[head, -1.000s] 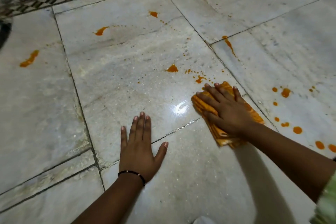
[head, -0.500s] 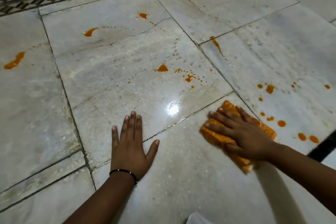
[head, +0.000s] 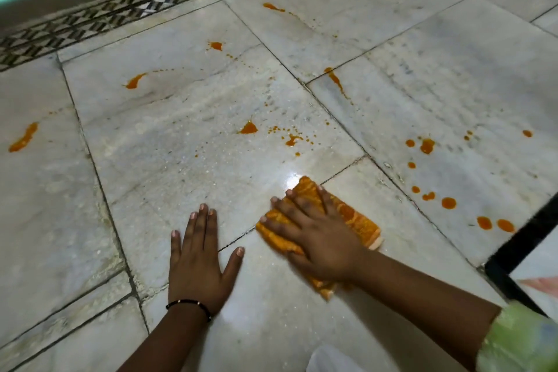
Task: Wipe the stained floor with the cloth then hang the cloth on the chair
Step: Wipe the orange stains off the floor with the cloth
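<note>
The cloth (head: 320,223) is found shifted leftward across the floor (head: 181,160) from its place half a second ago, now just beside the left hand (head: 197,254), so wiping is judged under way with most stains (head: 247,128) untouched. The cloth is pressed flat under the spread right hand (head: 314,234); the left hand is spread on bare floor. Its long axis is seen running from near-left to far-right of the right hand.
</note>
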Action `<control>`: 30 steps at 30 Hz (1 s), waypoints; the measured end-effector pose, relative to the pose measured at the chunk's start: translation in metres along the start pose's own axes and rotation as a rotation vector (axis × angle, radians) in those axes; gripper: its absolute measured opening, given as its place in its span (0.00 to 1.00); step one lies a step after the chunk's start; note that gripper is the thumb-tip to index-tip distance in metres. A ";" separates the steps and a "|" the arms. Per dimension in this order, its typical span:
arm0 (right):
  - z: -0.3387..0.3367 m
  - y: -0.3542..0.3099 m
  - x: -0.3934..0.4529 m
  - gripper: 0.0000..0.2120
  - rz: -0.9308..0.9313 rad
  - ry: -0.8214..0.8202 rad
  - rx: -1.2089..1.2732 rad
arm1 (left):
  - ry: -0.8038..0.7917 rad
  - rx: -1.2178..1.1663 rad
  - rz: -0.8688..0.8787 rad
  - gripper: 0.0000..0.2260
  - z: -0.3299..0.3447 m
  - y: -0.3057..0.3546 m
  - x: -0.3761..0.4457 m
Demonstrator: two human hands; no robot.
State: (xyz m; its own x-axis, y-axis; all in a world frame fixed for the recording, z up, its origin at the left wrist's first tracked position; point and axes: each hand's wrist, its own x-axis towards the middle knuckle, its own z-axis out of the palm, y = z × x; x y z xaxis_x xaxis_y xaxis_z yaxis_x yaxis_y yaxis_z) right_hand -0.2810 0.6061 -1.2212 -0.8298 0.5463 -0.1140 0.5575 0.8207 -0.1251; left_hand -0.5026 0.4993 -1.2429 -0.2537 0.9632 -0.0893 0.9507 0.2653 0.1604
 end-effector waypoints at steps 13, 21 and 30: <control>0.003 0.076 -0.102 0.31 0.635 0.058 0.078 | 0.007 -0.163 0.261 0.32 0.004 0.089 0.003; 0.014 0.054 -0.174 0.30 0.389 0.033 0.046 | -0.079 -0.041 0.420 0.30 0.026 0.163 0.022; -0.005 0.108 -0.112 0.28 0.785 0.054 0.057 | -0.033 -0.022 0.391 0.29 0.034 0.163 0.020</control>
State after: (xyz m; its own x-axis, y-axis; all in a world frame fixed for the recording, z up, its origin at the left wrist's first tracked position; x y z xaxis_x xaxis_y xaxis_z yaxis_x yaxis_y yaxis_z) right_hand -0.1283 0.6348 -1.2174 -0.1923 0.9709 -0.1426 0.9801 0.1825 -0.0785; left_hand -0.3463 0.5602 -1.2522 0.1330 0.9899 -0.0488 0.9704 -0.1200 0.2094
